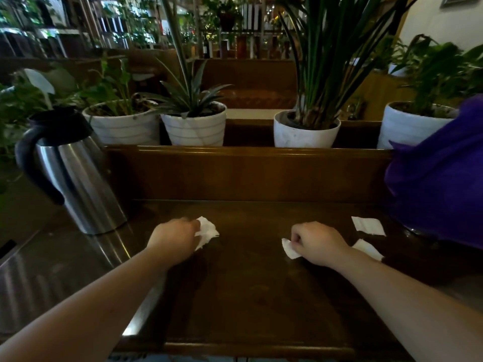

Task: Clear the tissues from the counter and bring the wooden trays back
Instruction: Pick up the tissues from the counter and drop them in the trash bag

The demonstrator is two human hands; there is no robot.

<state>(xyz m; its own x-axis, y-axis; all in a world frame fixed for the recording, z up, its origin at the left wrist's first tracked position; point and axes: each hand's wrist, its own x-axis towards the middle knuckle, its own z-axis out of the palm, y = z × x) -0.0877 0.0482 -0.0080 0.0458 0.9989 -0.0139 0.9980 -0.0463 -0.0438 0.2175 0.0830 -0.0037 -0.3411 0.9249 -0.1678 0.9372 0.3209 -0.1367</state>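
On the dark wooden counter (248,283) my left hand (175,237) is closed on a crumpled white tissue (207,231) that sticks out to its right. My right hand (317,242) pinches a small white tissue piece (288,248) at its left edge. Two more tissue pieces lie to the right: a flat one (367,226) further back and another (368,249) just behind my right wrist. No wooden tray is in view.
A steel thermos jug (78,178) with a black handle stands at the left on a metal surface (39,270). A purple cloth (439,184) covers something at the right. Several white plant pots, one of them (194,126), line the raised wooden ledge (248,152) behind the counter.
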